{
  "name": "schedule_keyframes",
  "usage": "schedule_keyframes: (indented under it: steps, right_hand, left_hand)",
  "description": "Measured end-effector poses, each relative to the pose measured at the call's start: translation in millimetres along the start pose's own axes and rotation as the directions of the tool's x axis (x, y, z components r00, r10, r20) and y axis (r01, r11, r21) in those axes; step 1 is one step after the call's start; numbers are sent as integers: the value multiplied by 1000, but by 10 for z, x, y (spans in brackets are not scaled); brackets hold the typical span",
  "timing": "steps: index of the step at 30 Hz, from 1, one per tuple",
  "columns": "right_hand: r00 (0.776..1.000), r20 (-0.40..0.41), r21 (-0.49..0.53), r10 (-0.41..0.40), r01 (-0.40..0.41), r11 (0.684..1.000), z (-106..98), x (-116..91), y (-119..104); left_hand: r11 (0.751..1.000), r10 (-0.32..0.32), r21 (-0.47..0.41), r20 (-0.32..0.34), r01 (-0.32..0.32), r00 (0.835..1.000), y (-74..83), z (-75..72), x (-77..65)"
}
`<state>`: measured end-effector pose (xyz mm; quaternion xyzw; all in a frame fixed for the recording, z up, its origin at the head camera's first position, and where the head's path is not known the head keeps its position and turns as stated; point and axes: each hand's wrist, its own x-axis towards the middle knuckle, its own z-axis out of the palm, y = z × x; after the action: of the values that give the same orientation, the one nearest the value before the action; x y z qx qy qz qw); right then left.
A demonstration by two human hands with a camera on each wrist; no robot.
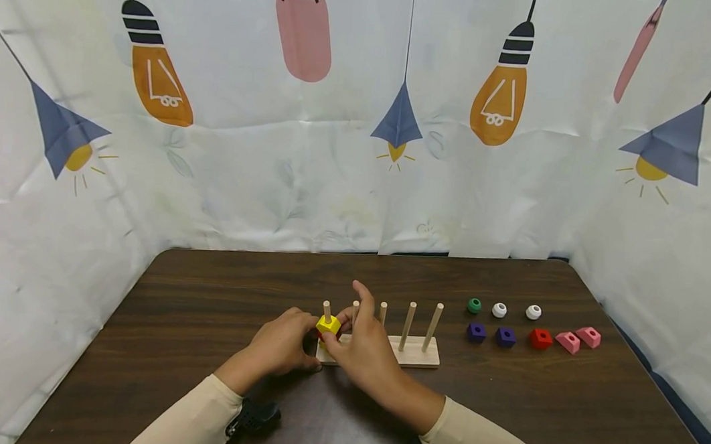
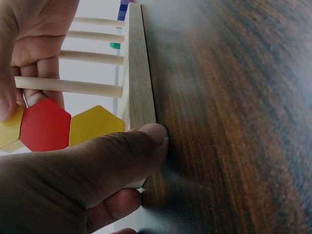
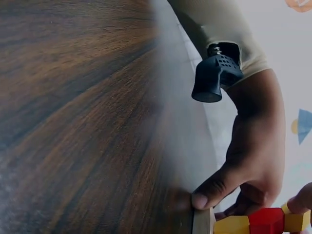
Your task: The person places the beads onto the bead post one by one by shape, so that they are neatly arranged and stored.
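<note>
A wooden peg board (image 1: pixel 417 359) with several upright pegs lies on the table. My left hand (image 1: pixel 283 342) grips its left end, the thumb pressed along the front edge. On the leftmost peg a red hexagonal block (image 2: pixel 45 126) sits above a lower yellow hexagonal block (image 2: pixel 97 126). Topmost on that peg is another yellow hexagonal block (image 1: pixel 328 324), pinched by my right hand (image 1: pixel 369 350), which reaches in over the board. The peg's tip sticks out above this block. In the head view, my hands largely hide the two lower blocks.
Right of the board lie a green bead (image 1: pixel 474 305), two white beads (image 1: pixel 499 310), two purple blocks (image 1: pixel 506 336), a red block (image 1: pixel 540 338) and two pink pieces (image 1: pixel 568 342) on the brown table (image 1: pixel 207 288). A printed curtain (image 1: pixel 333 194) hangs behind.
</note>
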<state>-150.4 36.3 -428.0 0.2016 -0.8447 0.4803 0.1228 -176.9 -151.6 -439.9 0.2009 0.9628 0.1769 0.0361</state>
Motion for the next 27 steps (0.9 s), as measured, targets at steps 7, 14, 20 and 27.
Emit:
schedule_keyframes:
  steps: [7, 14, 20, 27]
  right_hand:
    - [995, 96, -51, 10, -5, 999, -49, -83, 14]
    - [970, 242, -138, 29, 5, 990, -180, -208, 36]
    - [935, 351, -239, 51, 37, 970, -351, -327, 118]
    - [901, 433, -295, -22, 165, 941, -577, -466, 275]
  left_hand:
    - [1000, -2, -11, 3, 2, 1000, 8, -15, -1]
    - [1000, -14, 5, 6, 14, 1000, 2, -3, -4]
    - [1000, -21, 23, 5, 21, 1000, 1, -6, 0]
    - [999, -33, 19, 16, 33, 999, 22, -11, -8]
